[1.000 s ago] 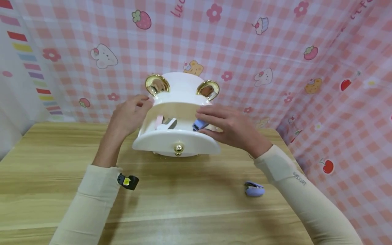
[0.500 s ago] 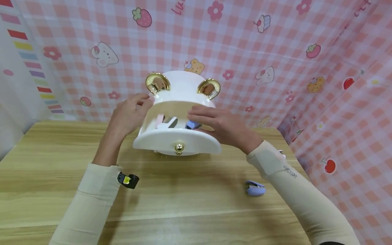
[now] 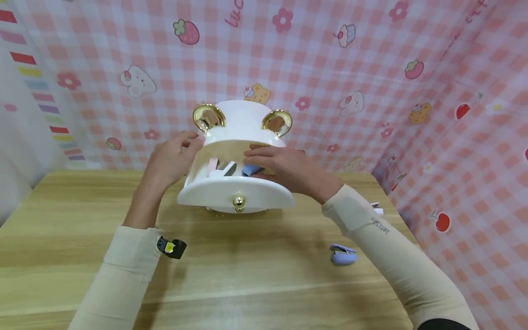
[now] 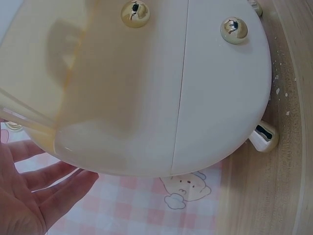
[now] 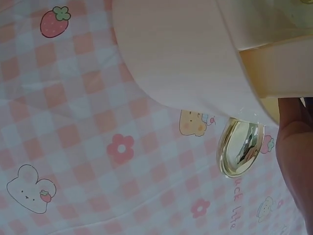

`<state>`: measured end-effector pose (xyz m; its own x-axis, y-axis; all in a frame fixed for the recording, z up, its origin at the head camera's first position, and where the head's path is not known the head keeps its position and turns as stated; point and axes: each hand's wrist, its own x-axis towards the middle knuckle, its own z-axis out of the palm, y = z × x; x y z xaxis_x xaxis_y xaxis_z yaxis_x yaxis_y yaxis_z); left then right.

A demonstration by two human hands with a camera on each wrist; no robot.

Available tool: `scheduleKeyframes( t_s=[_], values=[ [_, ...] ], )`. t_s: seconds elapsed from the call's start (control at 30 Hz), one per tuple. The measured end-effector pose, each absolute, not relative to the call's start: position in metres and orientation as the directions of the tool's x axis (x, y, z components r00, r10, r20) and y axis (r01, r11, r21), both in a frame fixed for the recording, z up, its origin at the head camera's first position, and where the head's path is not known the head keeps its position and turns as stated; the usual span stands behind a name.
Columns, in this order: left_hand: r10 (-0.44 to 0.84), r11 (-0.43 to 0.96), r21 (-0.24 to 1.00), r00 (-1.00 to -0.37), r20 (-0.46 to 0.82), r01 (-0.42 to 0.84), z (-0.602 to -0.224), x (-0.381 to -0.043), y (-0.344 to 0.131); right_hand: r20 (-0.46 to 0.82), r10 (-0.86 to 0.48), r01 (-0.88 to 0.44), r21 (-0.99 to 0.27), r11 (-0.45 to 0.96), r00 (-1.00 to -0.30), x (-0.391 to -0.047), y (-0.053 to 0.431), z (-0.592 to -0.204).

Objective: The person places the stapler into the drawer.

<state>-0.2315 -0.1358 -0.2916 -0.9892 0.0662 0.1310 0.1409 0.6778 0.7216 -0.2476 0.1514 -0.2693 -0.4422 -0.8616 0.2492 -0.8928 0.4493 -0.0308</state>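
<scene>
A glossy white rounded cabinet [image 3: 243,117] with two shiny gold ears [image 3: 277,123] on top stands on a pale wood-grain bench [image 3: 247,284]. Its curved upper drawer [image 3: 206,193], fitted with a round gold knob [image 3: 239,201], is pulled out toward the person. Inside, on the person's left, lie a slim pale-pink item [image 3: 212,165] and a white item [image 3: 220,173] with a grey underside, close together.

The person's right hand [image 3: 288,169] reaches into the drawer from the right, pinching a small periwinkle-blue item [image 3: 249,170] between the fingers above and the thumb below. It is beside the white item, a gap between them; the hand covers part of it.

The left hand [image 3: 167,160] is at the cabinet's left side, its fingers mostly extended along the edge and gripping nothing; how firmly they touch cannot be told.

On the bench, to the right and nearer the person, lies a lavender-blue mini stapler [image 3: 343,255]. A small white object [image 3: 377,211] shows behind the cream right sleeve [image 3: 383,243]. Pink-and-white checked cloth [image 3: 231,68] hangs behind.
</scene>
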Motion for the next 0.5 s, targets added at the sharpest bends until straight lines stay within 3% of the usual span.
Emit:
scheduleKeyframes(
  t_s=[0.13, 0.5],
  values=[
    [0.064, 0.682, 0.717, -0.988, 0.140, 0.146, -0.295, -0.233, -0.136, 0.221, -0.863, -0.887, -0.019, 0.462, -0.454, -0.251, 0.145, -0.272],
    [0.063, 0.688, 0.708, -0.985, 0.158, 0.157, -0.296, -0.236, -0.137, 0.309, -0.847, -0.862, 0.133, 0.489, -0.432, -0.253, 0.130, -0.276]
  ],
)
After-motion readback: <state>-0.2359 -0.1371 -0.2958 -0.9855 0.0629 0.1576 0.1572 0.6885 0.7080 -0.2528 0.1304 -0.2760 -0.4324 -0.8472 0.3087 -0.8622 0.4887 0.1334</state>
